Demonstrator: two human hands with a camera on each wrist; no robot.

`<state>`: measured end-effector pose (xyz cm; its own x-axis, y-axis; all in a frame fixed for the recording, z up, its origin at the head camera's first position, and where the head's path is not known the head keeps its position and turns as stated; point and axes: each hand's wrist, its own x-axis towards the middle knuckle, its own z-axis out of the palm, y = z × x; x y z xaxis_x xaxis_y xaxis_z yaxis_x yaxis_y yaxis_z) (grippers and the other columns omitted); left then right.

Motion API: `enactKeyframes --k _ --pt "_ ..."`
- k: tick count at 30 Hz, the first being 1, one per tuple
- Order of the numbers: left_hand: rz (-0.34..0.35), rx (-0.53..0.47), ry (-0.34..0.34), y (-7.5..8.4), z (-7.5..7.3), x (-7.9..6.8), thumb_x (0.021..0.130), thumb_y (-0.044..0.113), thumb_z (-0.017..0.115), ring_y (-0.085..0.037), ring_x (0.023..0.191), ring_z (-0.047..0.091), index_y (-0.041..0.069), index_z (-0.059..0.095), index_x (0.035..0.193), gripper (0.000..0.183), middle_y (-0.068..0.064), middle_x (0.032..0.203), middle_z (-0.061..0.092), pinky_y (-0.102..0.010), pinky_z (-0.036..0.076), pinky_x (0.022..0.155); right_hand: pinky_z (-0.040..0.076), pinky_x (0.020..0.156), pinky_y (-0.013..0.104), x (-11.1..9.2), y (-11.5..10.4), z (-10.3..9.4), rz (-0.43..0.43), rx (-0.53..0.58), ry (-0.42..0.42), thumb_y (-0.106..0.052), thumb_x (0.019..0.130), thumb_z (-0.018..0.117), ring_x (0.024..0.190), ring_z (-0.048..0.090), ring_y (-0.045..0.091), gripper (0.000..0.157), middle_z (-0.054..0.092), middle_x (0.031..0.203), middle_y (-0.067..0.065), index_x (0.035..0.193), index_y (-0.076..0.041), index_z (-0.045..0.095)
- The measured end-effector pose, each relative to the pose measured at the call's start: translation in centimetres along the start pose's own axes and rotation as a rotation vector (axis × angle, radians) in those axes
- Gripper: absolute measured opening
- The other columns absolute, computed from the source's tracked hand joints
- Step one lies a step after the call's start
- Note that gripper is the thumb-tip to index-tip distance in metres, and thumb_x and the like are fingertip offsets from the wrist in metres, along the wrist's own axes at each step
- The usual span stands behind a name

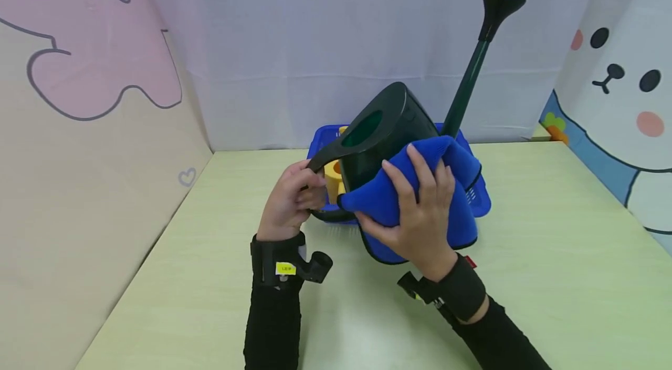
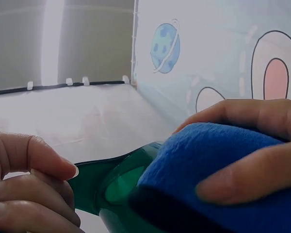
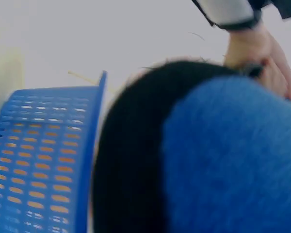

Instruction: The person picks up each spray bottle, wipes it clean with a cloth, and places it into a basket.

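Carefully, we gripped the handle [image 1: 328,154] of the dark green watering can [image 1: 412,119] with our left hand [image 1: 290,198], its fingers curled around it. With our right hand [image 1: 424,223] we held the blue cloth [image 1: 375,199] against the can's body, the fingers spread over the fabric. The can was tilted, its spout [image 1: 466,90] pointing upward, in front of the blue basket [image 1: 480,202] on the table [image 1: 178,282].

A dark green plastic watering can [image 1: 412,119] with a near-black flared head [image 1: 502,1] contrasts with a black-edged, bright blue plush cloth [image 1: 377,195] and a blue slotted plastic basket [image 1: 480,201]. The flat bench [image 1: 184,300] is pale yellow-green; a grey-outlined pink cartoon figure [image 1: 115,49] brightens 10 o'clock, a pink-cheeked white animal face [image 1: 625,107] 2 o'clock.
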<state>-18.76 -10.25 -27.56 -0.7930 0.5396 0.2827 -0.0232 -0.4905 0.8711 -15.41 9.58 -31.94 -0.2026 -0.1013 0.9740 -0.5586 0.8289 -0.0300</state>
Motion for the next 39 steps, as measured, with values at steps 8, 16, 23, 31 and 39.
enactKeyframes --k 8,16,23,31,39 --pt "0.02 0.002 -0.051 0.4 -0.7 -0.4 0.082 0.001 0.036 -0.013 0.041 0.021 0.015 0.046 0.062 0.027 0.004 0.047 0.029 -0.027 0.008 0.044 0.026 0.105 0.057 1.4 3.5 -1.9 0.189 0.269 -0.04 -0.069 0.071 0.056 0.131 0.032 0.036 0.082 0.036 0.14 0.016 0.124 -0.007 0.046" --pt "0.021 -0.041 -0.075 0.7 -1.0 -0.5 0.083 0.0 0.034 -0.013 0.042 0.02 0.015 0.049 0.064 0.029 0.003 0.05 0.027 -0.027 0.008 0.044 0.028 0.104 0.056 1.4 4.7 -2.3 0.308 0.363 -0.074 -0.067 0.074 0.052 0.133 0.031 0.029 0.084 0.033 0.142 0.017 0.126 -0.002 0.043" --pt "0.07 -0.05 -0.069 0.5 -1.0 -0.2 0.082 -0.002 0.031 -0.013 0.04 0.019 0.015 0.049 0.063 0.031 0.003 0.049 0.025 -0.028 0.007 0.043 0.024 0.105 0.057 1.2 2.8 -1.2 0.174 0.212 0.018 -0.069 0.071 0.056 0.128 0.034 0.037 0.079 0.04 0.137 0.015 0.121 -0.008 0.05" --pt "0.071 -0.067 -0.033 -0.2 -0.4 0.2 0.081 -0.002 0.032 -0.012 0.038 0.017 0.015 0.042 0.06 0.029 0.004 0.047 0.024 -0.028 0.006 0.043 0.026 0.098 0.059 -0.6 -0.8 0.6 0.014 -0.042 0.06 -0.062 0.077 0.054 0.121 0.037 0.04 0.065 0.045 0.132 0.018 0.115 -0.01 0.055" --pt "0.069 -0.055 -0.033 -0.8 0.1 0.7 0.083 0.0 0.031 -0.012 0.036 0.021 0.015 0.039 0.058 0.03 0.004 0.045 0.024 -0.027 0.011 0.044 0.028 0.094 0.059 -0.7 -0.9 0.7 -0.11 -0.122 0.055 -0.057 0.082 0.05 0.114 0.041 0.042 0.055 0.05 0.125 0.019 0.111 -0.012 0.059"
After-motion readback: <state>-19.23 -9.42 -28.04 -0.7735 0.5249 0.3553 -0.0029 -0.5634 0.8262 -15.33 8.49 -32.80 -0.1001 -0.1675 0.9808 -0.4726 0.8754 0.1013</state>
